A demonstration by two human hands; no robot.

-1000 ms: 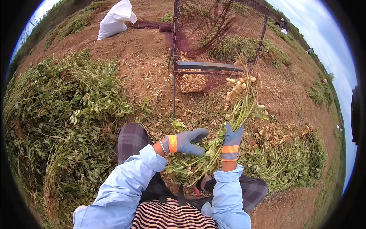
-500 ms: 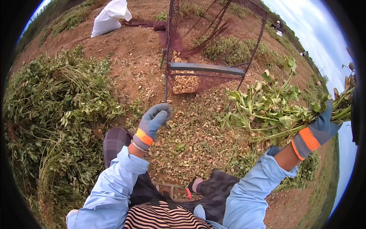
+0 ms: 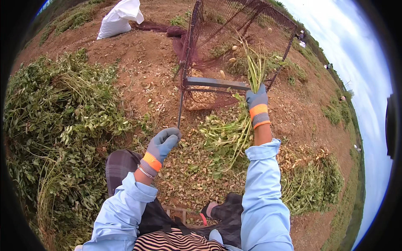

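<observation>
Head view: the right hand (image 3: 257, 103), gloved in grey with an orange band, is closed firmly around the stems of a plant bunch (image 3: 256, 69). The bunch stands at the right end of a dark crossbar (image 3: 217, 83), its root end pointing up before a reddish mesh net (image 3: 228, 29); its leafy end hangs down to the left of the wrist. Several loose pods (image 3: 222, 74) show against the net; whether they are airborne cannot be determined.

The left hand (image 3: 163, 144), gloved alike, has its fingers curled closed about a thin frame leg (image 3: 181, 111), whose lower end the glove hides.

A pod pile (image 3: 200, 99) lies below and behind the crossbar, partly seen through mesh. A large leafy heap (image 3: 58, 108) occupies the left side; a smaller plant heap (image 3: 314, 184), pods along its upper edge, lies right of the right forearm. A white sack (image 3: 119, 21) stands on the soil, upper left.
</observation>
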